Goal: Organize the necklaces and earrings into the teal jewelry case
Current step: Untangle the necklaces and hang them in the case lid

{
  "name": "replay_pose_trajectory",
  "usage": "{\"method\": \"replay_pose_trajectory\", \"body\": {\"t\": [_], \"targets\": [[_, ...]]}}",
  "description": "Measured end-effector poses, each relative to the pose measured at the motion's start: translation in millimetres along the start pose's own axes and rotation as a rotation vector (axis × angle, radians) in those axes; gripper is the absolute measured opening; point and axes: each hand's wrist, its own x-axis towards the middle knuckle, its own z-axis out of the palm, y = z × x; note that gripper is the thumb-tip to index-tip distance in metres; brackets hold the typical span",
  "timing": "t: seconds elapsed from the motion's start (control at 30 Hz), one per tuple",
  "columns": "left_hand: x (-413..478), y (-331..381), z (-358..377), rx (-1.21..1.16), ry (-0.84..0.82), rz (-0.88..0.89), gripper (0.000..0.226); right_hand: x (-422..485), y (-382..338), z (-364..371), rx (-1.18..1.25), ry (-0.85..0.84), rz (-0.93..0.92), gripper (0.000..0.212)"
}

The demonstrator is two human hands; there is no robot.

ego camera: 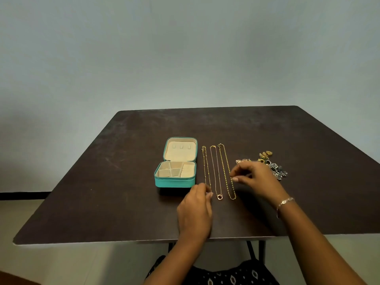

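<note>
Desk: a dark brown desk (102, 182) stands against a plain grey wall (185, 58) and carries all the jewelry.

Case: the teal jewelry case (174, 182) sits open left of centre. Its lid (181, 153) is tilted back, showing a cream lining. The base is split into several small cream compartments, with nothing visible inside them.

Necklaces: three gold chains lie stretched out side by side just right of the case, running from far to near. The left necklace (205, 167) is nearest the case. The middle necklace (215, 171) ends in a small ring pendant (219, 197) at its near end. The right necklace (225, 163) is the outermost.

Earrings: a loose heap of earrings (267, 159), gold and dark silver, lies further right on the desk, well apart from the case.

Left hand: the left hand (195, 208) reaches over the near edge of the desk. Its fingers are curled onto the near end of the left necklace, which disappears under the fingertips.

Right hand: the right hand (257, 177) is in front of the earring heap. Its thumb and forefinger are brought together on the right necklace about midway along, and the other fingers are loosely bent.

Wrist: a thin silver bracelet (285, 202) circles the right wrist.

Foreground: dark patterned clothing (226, 274) shows below the edge of the desk.
</note>
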Motion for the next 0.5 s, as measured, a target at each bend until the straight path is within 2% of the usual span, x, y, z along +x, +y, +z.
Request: {"method": "replay_pose_trajectory", "body": {"t": [0.1, 0.2, 0.3, 0.4, 0.5], "targets": [[1, 1, -2, -0.033, 0.010, 0.049, 0.007, -21, 11, 9, -0.094, -0.012, 0.009, 0.010], [20, 12, -10, -0.095, 0.032, 0.158, 0.018, -30, 18, 18, -0.113, -0.023, -0.027, 0.009], [60, 31, -24, -0.182, 0.025, 0.246, 0.011, -33, 22, 25, -0.113, 0.031, -0.044, 0.009], [105, 44, -28, -0.169, -0.174, 0.203, 0.008, -34, 25, 29, -0.139, 0.055, -0.068, 0.010], [145, 42, -19, -0.012, -0.368, 0.145, 0.010, -34, 27, 32, -0.172, 0.059, -0.106, 0.008]]}}
